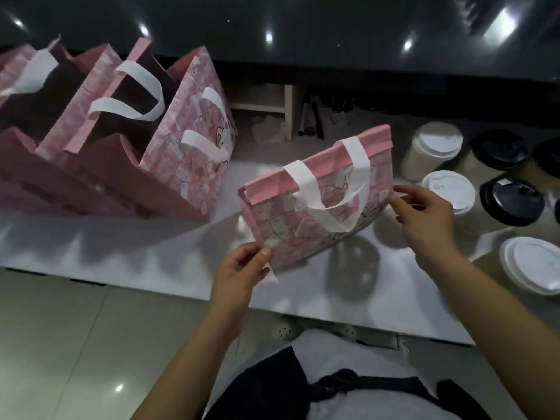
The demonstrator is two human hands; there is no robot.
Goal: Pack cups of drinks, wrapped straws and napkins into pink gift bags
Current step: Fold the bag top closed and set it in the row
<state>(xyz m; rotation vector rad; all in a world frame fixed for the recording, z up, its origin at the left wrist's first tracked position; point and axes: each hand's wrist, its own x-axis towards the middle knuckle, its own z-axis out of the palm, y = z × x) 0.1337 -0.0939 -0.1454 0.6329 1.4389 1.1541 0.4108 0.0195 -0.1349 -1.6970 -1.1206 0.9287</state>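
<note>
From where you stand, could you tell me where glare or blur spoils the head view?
Head view: ceiling lights glare off the dark counter; the pink bag and both hands, left and right, are slightly motion-blurred; wide-angle distortion bends the table edge.

You hold a flat, still-folded pink gift bag [318, 201] up off the counter, tilted, its white handles [330, 192] drooping across the printed front and its pink top band folded over. To your left, open pink bags [121, 140] stand in a row, white handles hanging over their dark mouths. To your right, lidded cups stand upright in a cluster: white-lidded cups [448, 192] nearer the bag, black-lidded cups [512, 201] beyond them.
</note>
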